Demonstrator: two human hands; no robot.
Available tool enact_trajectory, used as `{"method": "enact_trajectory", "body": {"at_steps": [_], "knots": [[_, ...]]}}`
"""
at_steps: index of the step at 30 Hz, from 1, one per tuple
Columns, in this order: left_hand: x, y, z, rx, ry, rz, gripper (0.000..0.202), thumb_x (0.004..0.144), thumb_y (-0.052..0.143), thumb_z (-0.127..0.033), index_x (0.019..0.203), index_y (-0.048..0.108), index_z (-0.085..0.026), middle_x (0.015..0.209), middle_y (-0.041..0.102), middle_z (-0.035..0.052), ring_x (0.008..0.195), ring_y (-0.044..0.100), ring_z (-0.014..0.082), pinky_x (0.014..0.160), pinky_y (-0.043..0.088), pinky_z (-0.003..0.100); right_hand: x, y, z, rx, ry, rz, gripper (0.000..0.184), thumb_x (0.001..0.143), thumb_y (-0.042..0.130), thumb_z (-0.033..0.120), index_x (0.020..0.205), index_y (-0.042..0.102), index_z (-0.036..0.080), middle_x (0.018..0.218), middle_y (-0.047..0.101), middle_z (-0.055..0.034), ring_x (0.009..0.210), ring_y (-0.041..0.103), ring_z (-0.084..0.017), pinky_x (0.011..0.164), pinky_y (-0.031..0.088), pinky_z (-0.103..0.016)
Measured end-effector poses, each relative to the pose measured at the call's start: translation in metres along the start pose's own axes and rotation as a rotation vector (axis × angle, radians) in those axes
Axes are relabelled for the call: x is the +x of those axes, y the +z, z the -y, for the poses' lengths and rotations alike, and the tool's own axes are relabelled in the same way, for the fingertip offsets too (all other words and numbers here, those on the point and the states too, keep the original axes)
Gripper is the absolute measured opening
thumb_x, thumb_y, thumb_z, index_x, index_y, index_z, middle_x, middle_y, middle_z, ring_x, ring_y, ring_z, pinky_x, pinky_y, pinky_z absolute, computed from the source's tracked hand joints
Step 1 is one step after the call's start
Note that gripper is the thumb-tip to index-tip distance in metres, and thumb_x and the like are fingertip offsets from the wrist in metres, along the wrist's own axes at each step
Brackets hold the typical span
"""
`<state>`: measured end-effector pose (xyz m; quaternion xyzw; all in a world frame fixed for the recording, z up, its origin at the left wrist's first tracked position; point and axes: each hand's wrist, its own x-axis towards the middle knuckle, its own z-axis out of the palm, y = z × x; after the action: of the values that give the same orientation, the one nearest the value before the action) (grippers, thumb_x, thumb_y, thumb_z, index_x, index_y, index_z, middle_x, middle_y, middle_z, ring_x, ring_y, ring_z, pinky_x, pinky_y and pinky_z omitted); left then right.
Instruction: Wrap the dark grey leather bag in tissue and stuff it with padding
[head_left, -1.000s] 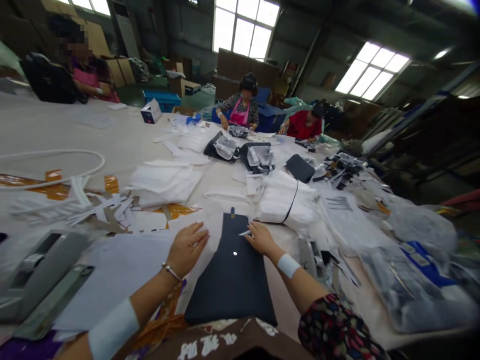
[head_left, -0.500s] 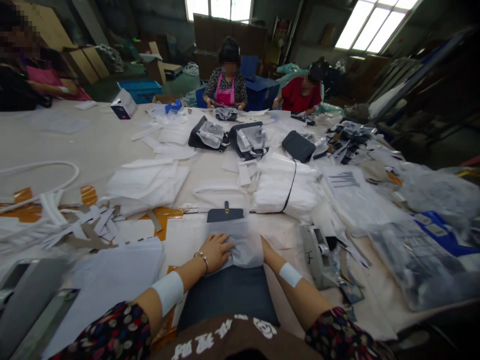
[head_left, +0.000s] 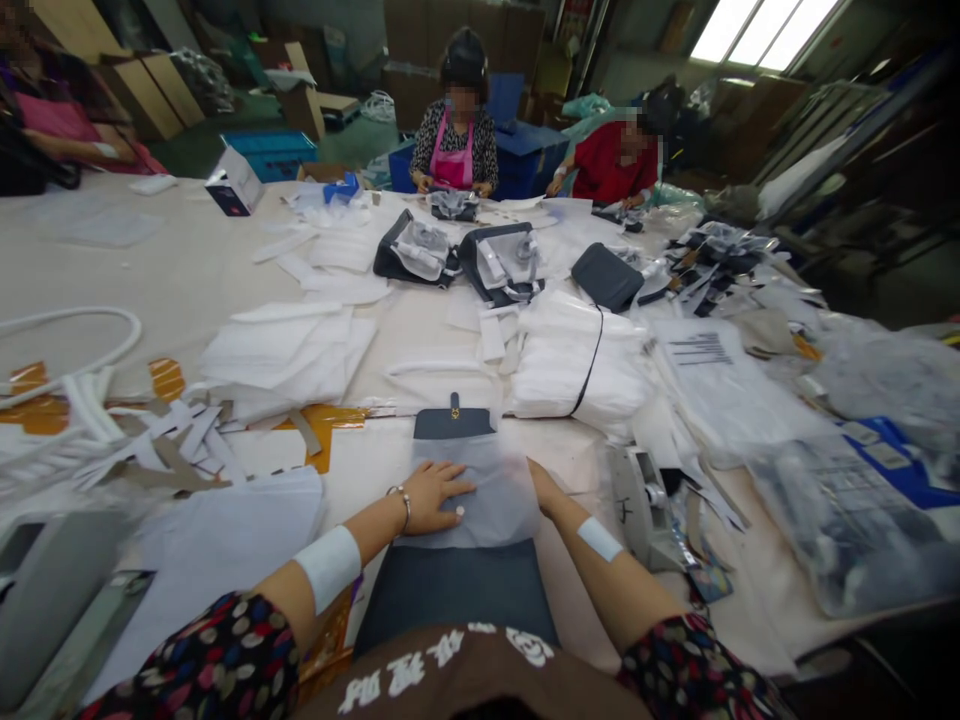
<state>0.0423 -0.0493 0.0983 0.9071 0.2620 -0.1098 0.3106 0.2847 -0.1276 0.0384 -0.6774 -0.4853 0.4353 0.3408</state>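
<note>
A dark blue-grey bag lies flat at the table's near edge, its flap with a gold clasp pointing away from me. Across its middle is a translucent white sheet. My left hand rests palm down on this sheet near its left side, fingers spread, with a bracelet at the wrist. At the sheet's right side my right hand reaches underneath it. Its fingers are covered, so their pose and anything they hold are hidden.
White foam sheets and a strapped white bundle lie beyond. A grey tape dispenser stands right, white paper left. Dark handbags sit farther back. Several people work across the table, one in a pink apron.
My left hand has spread its fingers and shifted slightly on the sheet, whose near edge now lies straighter. My right hand stays under the sheet's right side. The whole view has tilted down a little.
</note>
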Motion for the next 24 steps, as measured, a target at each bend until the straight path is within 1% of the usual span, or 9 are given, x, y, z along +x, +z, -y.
{"method": "enact_trajectory", "body": {"at_steps": [4,6,8,10,12,15,18,22,24], "knots": [[-0.004,0.0,0.002,0.026,0.005,-0.008,0.057,0.075,0.061,-0.043,0.131,0.049,-0.038,0.149,0.033,0.0035,0.135,0.031,0.0311,0.109,0.021,0.053,0.004,-0.012,0.006,-0.029,0.025,-0.038,0.044,0.086,0.039,0.048,0.097,0.067,0.016,0.078,0.069,-0.0055,0.072,0.062,-0.02,0.07,0.052,-0.035],[-0.003,0.002,0.004,0.033,0.011,-0.015,0.058,0.074,0.062,-0.044,0.131,0.049,-0.038,0.148,0.034,0.0028,0.134,0.032,0.0305,0.109,0.022,0.051,0.009,-0.018,0.016,-0.075,0.022,-0.146,0.047,0.089,0.032,0.045,0.103,0.064,0.015,0.088,0.068,-0.0092,0.084,0.062,-0.022,0.08,0.05,-0.04],[-0.001,0.004,0.006,0.043,0.027,-0.023,0.059,0.074,0.063,-0.044,0.131,0.049,-0.039,0.148,0.035,0.0024,0.133,0.033,0.0304,0.108,0.023,0.05,0.012,-0.021,0.03,-0.124,-0.028,-0.227,0.043,0.089,0.035,0.043,0.107,0.063,0.015,0.104,0.065,-0.0115,0.101,0.057,-0.024,0.094,0.043,-0.043],[0.0,0.007,0.008,0.06,0.041,-0.036,0.06,0.073,0.064,-0.044,0.131,0.049,-0.04,0.147,0.036,0.0021,0.133,0.034,0.0309,0.107,0.024,0.051,0.012,-0.017,0.044,-0.248,-0.189,-0.151,0.036,0.087,0.045,0.039,0.109,0.063,0.019,0.122,0.058,-0.0102,0.117,0.049,-0.023,0.104,0.034,-0.041],[0.001,0.01,0.01,0.077,0.042,-0.048,0.06,0.072,0.065,-0.044,0.13,0.049,-0.042,0.147,0.037,0.0024,0.132,0.035,0.0313,0.106,0.025,0.053,0.009,-0.008,0.053,-0.454,-0.361,0.048,0.034,0.085,0.051,0.035,0.114,0.062,0.021,0.131,0.053,-0.0094,0.122,0.045,-0.024,0.107,0.031,-0.041],[-0.001,0.013,0.011,0.076,0.023,-0.056,0.06,0.073,0.066,-0.044,0.13,0.049,-0.042,0.147,0.037,0.0023,0.133,0.034,0.0318,0.107,0.024,0.054,0.004,0.008,0.053,-0.696,-0.409,0.26,0.044,0.086,0.052,0.036,0.126,0.054,0.017,0.133,0.051,-0.0136,0.121,0.046,-0.027,0.104,0.034,-0.043],[0.0,0.011,0.012,0.019,0.023,-0.058,0.058,0.075,0.062,-0.048,0.131,0.049,-0.038,0.146,0.038,0.0025,0.133,0.034,0.0307,0.108,0.023,0.053,0.0,0.016,0.044,-0.726,-0.358,0.259,0.049,0.087,0.052,0.041,0.129,0.05,0.017,0.129,0.052,-0.0133,0.118,0.047,-0.026,0.101,0.036,-0.041],[0.017,0.001,0.014,-0.039,-0.086,-0.121,0.048,0.091,0.038,-0.047,0.132,0.05,-0.024,0.135,0.052,0.0051,0.122,0.048,0.0188,0.105,0.035,0.033,0.0,0.016,0.04,-0.721,-0.34,0.244,0.047,0.086,0.054,0.042,0.127,0.051,0.019,0.121,0.054,-0.0112,0.11,0.05,-0.024,0.096,0.038,-0.038],[0.027,-0.004,0.016,0.001,-0.159,-0.141,0.046,0.091,0.036,-0.044,0.124,0.056,-0.018,0.123,0.06,0.0092,0.114,0.054,0.0211,0.099,0.04,0.034,0.0,0.015,0.041,-0.724,-0.338,0.255,0.047,0.085,0.055,0.041,0.126,0.052,0.02,0.118,0.055,-0.0106,0.108,0.05,-0.024,0.095,0.038,-0.037]]}}
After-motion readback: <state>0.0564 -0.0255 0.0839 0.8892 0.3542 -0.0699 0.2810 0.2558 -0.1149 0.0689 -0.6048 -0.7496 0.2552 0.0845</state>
